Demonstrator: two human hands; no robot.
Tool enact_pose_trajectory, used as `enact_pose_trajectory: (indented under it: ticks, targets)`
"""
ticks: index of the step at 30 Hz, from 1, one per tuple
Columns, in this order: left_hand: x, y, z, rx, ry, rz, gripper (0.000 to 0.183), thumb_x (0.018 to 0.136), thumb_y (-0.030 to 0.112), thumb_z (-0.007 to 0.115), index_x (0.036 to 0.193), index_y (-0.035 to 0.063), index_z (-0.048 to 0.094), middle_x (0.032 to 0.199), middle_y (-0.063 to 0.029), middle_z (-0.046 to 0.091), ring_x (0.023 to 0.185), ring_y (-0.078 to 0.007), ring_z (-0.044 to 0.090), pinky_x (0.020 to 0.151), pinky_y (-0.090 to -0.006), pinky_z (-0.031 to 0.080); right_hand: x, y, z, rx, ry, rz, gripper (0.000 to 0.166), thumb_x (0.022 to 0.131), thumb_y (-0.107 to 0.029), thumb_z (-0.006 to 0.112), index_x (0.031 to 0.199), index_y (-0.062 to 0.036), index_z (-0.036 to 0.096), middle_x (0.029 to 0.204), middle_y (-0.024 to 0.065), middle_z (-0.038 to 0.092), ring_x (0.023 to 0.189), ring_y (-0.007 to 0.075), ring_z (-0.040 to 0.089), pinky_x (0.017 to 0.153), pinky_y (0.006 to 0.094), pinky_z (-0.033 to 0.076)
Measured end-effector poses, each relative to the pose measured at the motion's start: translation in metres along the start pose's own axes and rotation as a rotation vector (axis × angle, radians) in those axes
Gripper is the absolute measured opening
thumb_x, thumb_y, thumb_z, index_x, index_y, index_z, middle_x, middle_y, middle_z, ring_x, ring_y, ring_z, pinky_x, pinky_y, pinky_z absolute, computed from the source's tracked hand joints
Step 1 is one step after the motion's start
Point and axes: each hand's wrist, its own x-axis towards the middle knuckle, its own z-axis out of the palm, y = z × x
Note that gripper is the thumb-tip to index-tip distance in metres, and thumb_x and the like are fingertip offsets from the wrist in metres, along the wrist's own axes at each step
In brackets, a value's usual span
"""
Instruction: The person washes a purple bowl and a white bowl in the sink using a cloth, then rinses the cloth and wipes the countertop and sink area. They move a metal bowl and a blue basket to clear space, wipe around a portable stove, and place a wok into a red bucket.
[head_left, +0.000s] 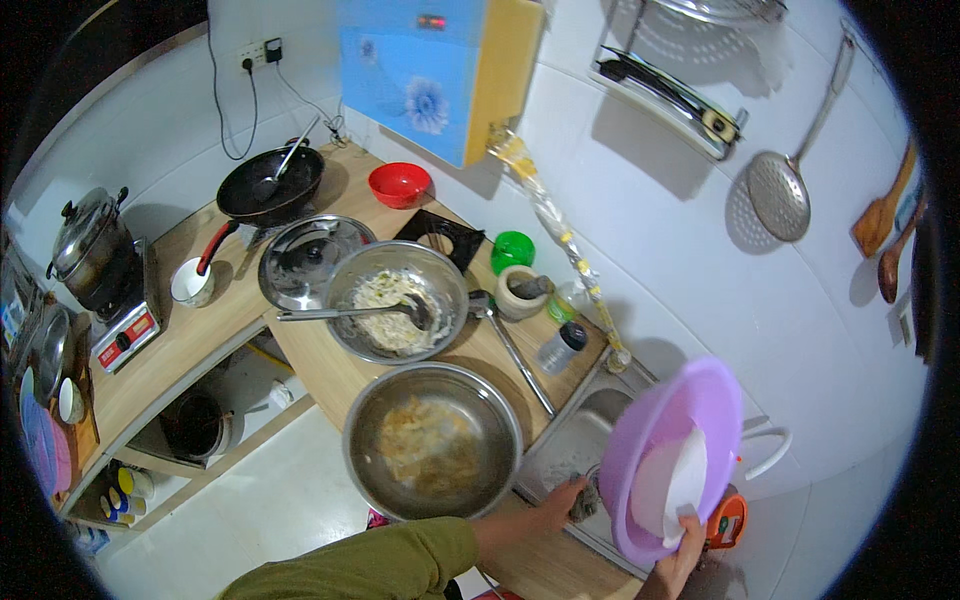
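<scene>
My right hand (681, 551) grips the lower rim of a purple plastic basin (622, 465), tilted on its side above the sink. Inside the basin rests a white bowl (686, 480), and my thumb lies against its edge. My left hand (551, 510) reaches over the near side of the stainless steel sink (544, 469). Its fingertips meet a dark grey scouring pad (585, 499); whether they grip it is unclear. Left of the sink, a large steel basin (360, 465) holds pale brownish scraps, perhaps in liquid.
Behind it, a steel bowl (450, 289) holds a pale mixture and a spoon (307, 315). A ladle (517, 352), stone mortar (517, 304) and shaker bottle (559, 349) stand near the sink. Farther off are a wok (251, 202) and a pot (90, 240) on a burner. An orange object (727, 521) sits right.
</scene>
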Motion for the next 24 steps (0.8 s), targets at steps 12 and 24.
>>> enact_pose_trajectory:
  ticks: [12,24]
  targets:
    - [-0.042,0.013,-0.03,0.266,-0.44,-0.324,0.063,0.082,0.044,0.042,0.124,0.001,0.024,0.124,-0.0108,0.031,0.11,-0.0216,0.035,0.089,-0.0325,0.029,0.095,0.102,0.33,0.184,-0.467,0.457,0.033,0.065,0.001,0.047,0.098,0.0057,0.045,0.095,0.0152,0.051,0.089,0.0291,0.051,0.077,0.0386,0.045]
    - [-0.065,0.11,-0.078,0.212,-0.441,-0.176,0.055,0.082,0.041,0.043,0.117,0.0015,0.031,0.115,-0.0102,0.036,0.104,-0.0209,0.039,0.085,-0.0327,0.032,0.087,0.222,0.565,-0.161,-0.803,-0.138,0.032,0.068,0.0,0.048,0.098,0.0095,0.041,0.084,0.0174,0.048,0.069,0.0271,0.054,0.05,0.0362,0.046]
